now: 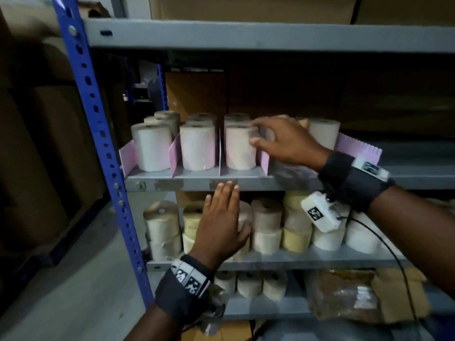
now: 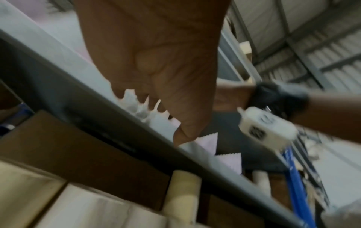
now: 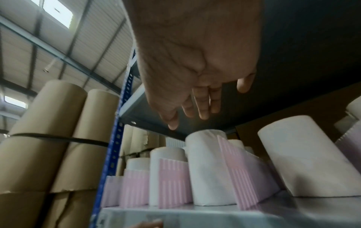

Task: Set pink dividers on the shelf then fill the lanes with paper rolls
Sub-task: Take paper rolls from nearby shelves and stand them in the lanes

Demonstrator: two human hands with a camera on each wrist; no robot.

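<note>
Pink dividers (image 1: 175, 153) stand on the grey middle shelf (image 1: 197, 180) and split it into lanes. White paper rolls fill the left lanes; the third lane's front roll (image 1: 240, 148) stands upright. My right hand (image 1: 254, 132) hovers at that roll with its fingers spread, index over the top and thumb by the side, holding nothing. From the right wrist, the right hand (image 3: 195, 108) hangs open above the rolls (image 3: 207, 169) and ribbed dividers (image 3: 171, 182). My left hand (image 1: 221, 217) is flat below, fingertips at the shelf's front edge. The left wrist view shows the left hand's palm (image 2: 156, 61).
A blue perforated upright (image 1: 98, 134) borders the shelf on the left. One more roll (image 1: 322, 134) and a divider (image 1: 357, 150) stand right of my hand. Stacked rolls (image 1: 267, 225) crowd the lower shelf; wrapped packets (image 1: 344, 296) lie below. Big brown rolls (image 3: 48, 138) stand beyond the upright.
</note>
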